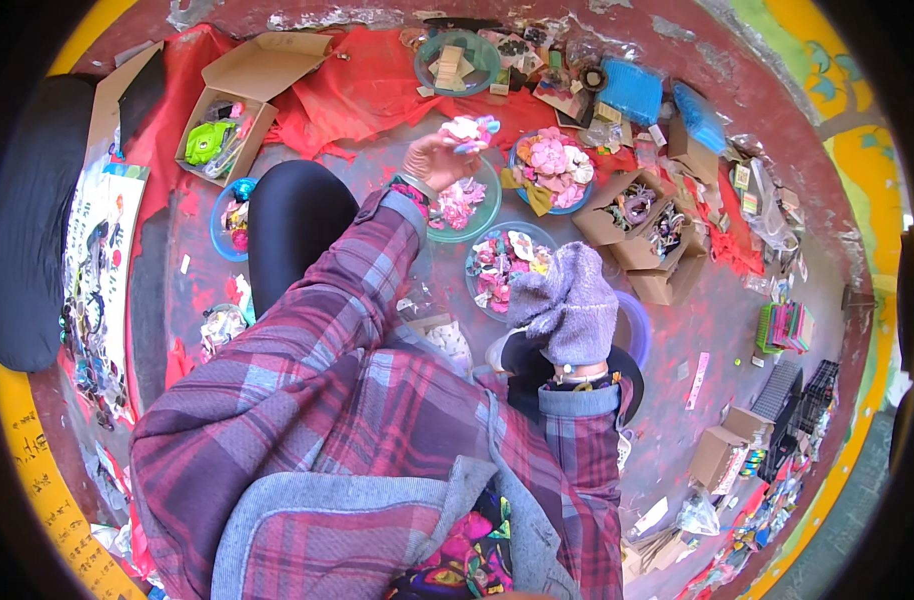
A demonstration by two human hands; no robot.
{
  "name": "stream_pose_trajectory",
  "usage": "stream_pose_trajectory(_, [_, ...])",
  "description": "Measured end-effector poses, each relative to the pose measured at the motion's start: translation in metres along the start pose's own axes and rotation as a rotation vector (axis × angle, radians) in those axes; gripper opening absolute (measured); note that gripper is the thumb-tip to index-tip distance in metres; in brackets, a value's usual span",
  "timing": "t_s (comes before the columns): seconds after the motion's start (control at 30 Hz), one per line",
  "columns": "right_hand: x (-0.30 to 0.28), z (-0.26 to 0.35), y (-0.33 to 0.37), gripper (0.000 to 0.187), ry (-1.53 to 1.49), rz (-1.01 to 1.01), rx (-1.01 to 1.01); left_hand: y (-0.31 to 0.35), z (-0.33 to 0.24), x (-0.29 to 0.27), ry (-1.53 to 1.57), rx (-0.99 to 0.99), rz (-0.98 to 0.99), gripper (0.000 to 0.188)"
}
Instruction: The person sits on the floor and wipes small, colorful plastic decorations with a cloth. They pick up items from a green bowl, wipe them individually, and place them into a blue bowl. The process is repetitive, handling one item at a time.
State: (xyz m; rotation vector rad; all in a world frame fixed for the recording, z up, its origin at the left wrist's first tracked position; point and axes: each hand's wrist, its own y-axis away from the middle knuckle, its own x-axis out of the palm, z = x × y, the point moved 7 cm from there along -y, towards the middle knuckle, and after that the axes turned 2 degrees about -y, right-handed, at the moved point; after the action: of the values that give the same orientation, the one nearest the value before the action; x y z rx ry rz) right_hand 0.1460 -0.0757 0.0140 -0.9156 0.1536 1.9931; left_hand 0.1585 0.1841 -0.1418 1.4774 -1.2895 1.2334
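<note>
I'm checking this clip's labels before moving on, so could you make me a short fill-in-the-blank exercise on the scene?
1. The left hand holds a small pastel bundle.  The round basin partly hidden behind that hand is translucent ____.
2. Fuzzy lavender fabric covers one hand, namely the person's ____.
3. The crumpled sheet beside the open cardboard box at the upper left is ____.

Missing words: green; right; red.

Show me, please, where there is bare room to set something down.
Bare floor lies between the purple basin, the open cartons and the green-and-pink baskets; another patch runs from the pink strip to the lower carton. Around the green basin by the left hand, it is crowded.
</note>
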Motion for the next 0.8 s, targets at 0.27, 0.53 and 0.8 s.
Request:
stream_pose_trajectory(0.27, [-0.007,-0.028,0.005,0.003,-0.802,0.046,0.356,0.012,-0.024,0.054,0.041,0.072,-0.047,0.059])
stream_pose_trajectory(0.53, [-0.042,0.018,0.009,0.008,-0.247,-0.101,0.136,0.006,0.003,0.008,-0.008,0.006,-0.265,0.047])
stream_pose_trajectory(0.8, [-0.01,0.004,0.012,0.036,-1.289,-0.002,0.914,-0.029,0.07,-0.081,-0.275,-0.153,-0.569,0.03])
